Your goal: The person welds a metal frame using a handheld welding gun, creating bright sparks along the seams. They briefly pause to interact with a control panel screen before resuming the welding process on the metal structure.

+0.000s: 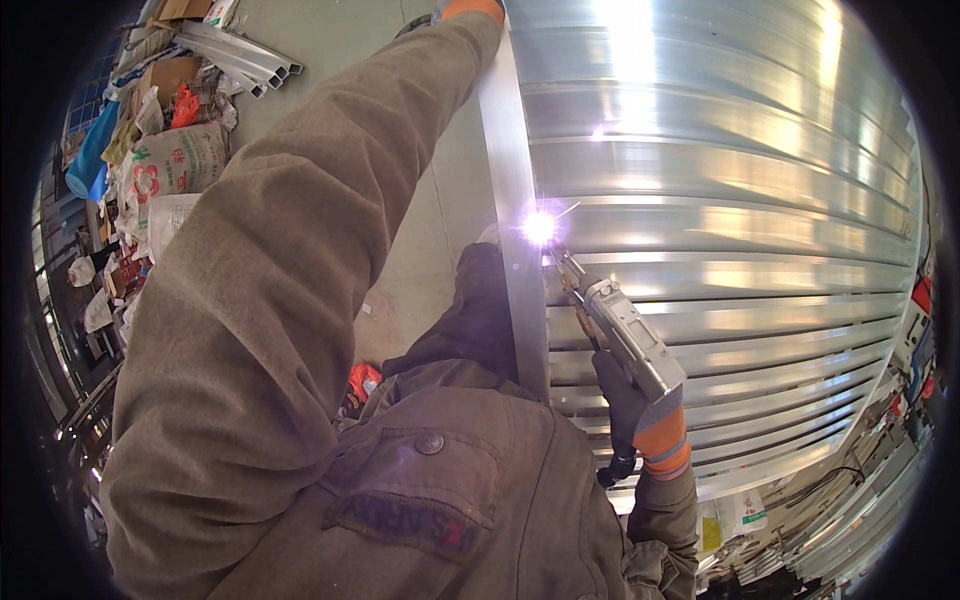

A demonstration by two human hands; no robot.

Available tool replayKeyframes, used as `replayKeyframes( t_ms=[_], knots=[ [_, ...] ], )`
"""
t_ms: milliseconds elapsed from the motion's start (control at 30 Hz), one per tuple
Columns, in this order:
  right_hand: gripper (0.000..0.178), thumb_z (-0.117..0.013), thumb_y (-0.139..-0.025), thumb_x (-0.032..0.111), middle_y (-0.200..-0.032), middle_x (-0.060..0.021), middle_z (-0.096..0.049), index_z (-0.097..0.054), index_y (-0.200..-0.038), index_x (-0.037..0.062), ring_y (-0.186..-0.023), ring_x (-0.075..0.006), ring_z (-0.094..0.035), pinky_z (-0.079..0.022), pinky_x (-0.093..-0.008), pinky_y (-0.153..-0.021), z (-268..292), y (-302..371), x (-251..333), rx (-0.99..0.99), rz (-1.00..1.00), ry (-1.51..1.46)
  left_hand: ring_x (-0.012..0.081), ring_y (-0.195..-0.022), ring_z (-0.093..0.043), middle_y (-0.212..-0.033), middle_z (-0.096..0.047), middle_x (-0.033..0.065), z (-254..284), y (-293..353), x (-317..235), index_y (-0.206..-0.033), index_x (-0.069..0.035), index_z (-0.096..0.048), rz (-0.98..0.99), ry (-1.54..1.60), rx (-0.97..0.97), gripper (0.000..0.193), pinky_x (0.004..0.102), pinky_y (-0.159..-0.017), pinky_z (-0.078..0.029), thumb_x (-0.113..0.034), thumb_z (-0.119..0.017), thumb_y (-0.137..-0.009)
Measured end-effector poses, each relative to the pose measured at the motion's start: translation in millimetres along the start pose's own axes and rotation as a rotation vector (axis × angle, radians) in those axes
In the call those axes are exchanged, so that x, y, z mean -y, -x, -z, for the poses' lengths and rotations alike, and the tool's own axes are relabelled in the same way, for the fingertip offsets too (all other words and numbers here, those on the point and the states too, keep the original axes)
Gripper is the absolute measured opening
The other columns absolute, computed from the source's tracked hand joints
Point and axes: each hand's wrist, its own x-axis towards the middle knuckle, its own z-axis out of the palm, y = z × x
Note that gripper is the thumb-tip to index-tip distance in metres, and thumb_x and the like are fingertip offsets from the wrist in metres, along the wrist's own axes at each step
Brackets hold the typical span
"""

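My right hand (622, 398), in a dark glove with an orange and grey cuff, is wrapped round the grip of a handheld welding gun (635, 335). The gun's nozzle points up and left at a bright violet-white flare on the seam between a metal frame rail (512, 185) and the slats of a large silvery slatted panel (720, 230). Stretched far forward along the rail, my left arm ends at the top edge, where only the orange cuff and a bit of my left hand (472, 8) show; its fingers are out of sight.
Square metal tubes (240, 58) lie on the floor at far left, beside printed sacks (175, 165), a blue roll (92, 155) and piled scrap. Long metal bars (850, 530) and a white bag (742, 512) lie beyond the panel at lower right. My leg (465, 310) stands beside the rail.
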Motion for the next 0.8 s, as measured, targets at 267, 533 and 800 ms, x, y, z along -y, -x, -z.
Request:
replayKeyframes(
  t_ms=[267, 533, 800],
  knots=[
    [0.027, -0.084, -0.104, 0.014, -0.092, -0.0047, -0.077, -0.08, -0.126, -0.0011, -0.077, -0.0106, -0.067, -0.056, -0.0324, -0.067, -5, 7, -5, -0.018, -0.113, -0.15, 0.037, -0.113, -0.083, -0.124, -0.085, 0.0143, -10, -8, 4, -0.133, -0.01, -0.083, -0.019, -0.043, 0.002, 0.048, 0.0514, -0.088, -0.064, -0.043, -0.054, -0.114],
    [0.024, -0.083, -0.105, 0.013, -0.085, -0.0011, -0.072, -0.079, -0.123, -0.0011, -0.072, -0.0095, -0.064, -0.054, -0.0317, -0.063, -2, 5, 1, 0.003, -0.127, -0.11, 0.036, -0.112, -0.083, -0.122, -0.086, 0.0132, -13, -16, 4, -0.132, -0.01, -0.084, -0.038, -0.075, 0.0, 0.045, 0.0513, -0.086, -0.065, -0.041, -0.057, -0.113],
    [0.037, -0.082, -0.105, 0.021, -0.106, -0.0179, -0.086, -0.08, -0.137, 0.0006, -0.095, -0.0286, -0.085, -0.066, -0.0409, -0.083, 15, -7, 28, 0.094, -0.346, -0.182, 0.035, -0.111, -0.084, -0.121, -0.086, 0.0122, -13, -20, 3, -0.131, -0.011, -0.085, -0.056, -0.113, 0.011, 0.042, 0.0511, -0.085, -0.065, -0.039, -0.059, -0.113]
  ],
)
